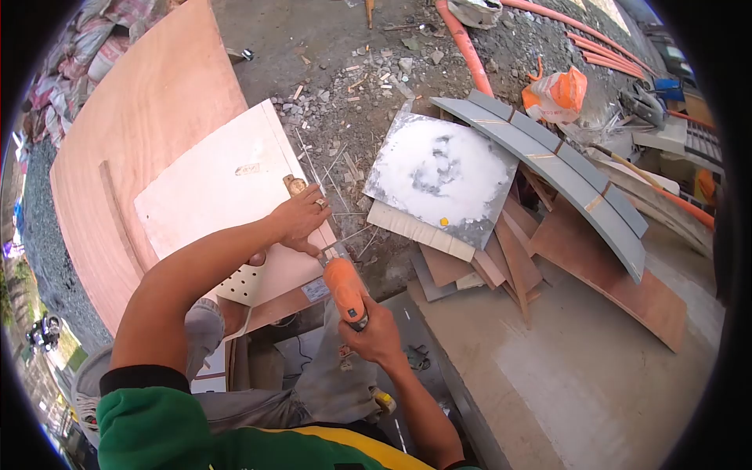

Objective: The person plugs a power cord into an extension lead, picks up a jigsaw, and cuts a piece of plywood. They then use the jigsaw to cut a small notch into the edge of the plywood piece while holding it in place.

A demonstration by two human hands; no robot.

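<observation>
My right hand (374, 330) is wrapped around an orange cordless drill (345, 286). The drill's front end meets the near right corner of a pale board (211, 172). Across that board's right edge lies my left hand (301, 222), fingers bent over the edge and thumb pointing toward the drill tip. A ring shows on one finger. Just beyond the left hand, a small brownish piece with a round mark (295, 186) sits on the edge strip. What lies beneath the left palm is hidden.
A large curved plywood sheet (157, 86) lies under the pale board. To the right, a white-smeared square panel (439, 168), grey planks (564, 176) and wood offcuts (509, 258) are piled by a concrete slab (564, 384). Orange pipes (466, 47) and an orange-white bag (556, 94) lie beyond.
</observation>
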